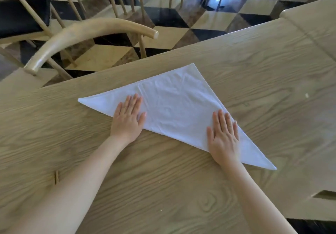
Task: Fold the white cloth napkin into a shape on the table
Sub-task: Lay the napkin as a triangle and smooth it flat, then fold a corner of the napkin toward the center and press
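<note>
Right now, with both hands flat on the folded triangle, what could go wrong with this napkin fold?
1. The napkin shows wrinkles between the left hand and right hand; these may get pressed into the fold.
2. Its far tip lies near the table edge, so a push forward could slide it over.
3. Both end corners lie unpinned and may shift.

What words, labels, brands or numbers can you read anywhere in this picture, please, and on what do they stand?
None: no readable text appears anywhere.
The white napkin is plain, with no label showing.
The wooden table shows only grain.
The chair bears no visible mark.
</note>
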Demonstrator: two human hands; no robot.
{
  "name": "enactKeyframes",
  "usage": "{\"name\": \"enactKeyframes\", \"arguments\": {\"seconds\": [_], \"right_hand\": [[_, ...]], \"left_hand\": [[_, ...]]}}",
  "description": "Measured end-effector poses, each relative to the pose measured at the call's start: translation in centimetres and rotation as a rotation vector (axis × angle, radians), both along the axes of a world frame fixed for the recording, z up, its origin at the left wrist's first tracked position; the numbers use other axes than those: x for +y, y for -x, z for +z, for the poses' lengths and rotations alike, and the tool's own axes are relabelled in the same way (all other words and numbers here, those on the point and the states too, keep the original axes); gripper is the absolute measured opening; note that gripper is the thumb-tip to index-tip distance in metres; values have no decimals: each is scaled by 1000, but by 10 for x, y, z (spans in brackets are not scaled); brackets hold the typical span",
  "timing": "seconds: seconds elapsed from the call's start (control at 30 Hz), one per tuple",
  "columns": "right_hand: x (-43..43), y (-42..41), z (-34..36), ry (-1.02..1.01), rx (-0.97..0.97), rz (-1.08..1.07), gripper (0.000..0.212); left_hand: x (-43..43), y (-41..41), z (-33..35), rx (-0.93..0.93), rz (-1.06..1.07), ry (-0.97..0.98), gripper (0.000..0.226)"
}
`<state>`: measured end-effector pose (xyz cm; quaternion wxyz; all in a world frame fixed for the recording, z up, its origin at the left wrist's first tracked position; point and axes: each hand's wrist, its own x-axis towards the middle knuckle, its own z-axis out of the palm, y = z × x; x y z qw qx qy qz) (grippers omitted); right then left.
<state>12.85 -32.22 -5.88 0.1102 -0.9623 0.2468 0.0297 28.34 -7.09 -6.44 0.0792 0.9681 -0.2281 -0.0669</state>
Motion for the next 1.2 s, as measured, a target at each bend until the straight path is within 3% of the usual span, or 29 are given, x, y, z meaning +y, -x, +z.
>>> {"name": "enactKeyframes", "arguments": {"seconds": [0.17,0.33,0.53,0.87,1.1,1.2], "right_hand": [[-21,17,3,10,34,7,68],[10,7,2,-77,-26,217,65],[-41,58,-2,20,-21,358,61],[-109,119,6,21,69,542,59],[-125,133,3,-10,-341,577,30],[-128,119,15,8,-365,606,17]], "left_hand": [[-29,11,19,130,99,-74,57],[-119,89,12,99,-249,74,66],[-113,92,-4,-19,-270,40,67],[-115,90,5,101,-232,-37,72],[-112,95,8,167,-203,-44,69],[-96,102,11,175,-241,80,90]]}}
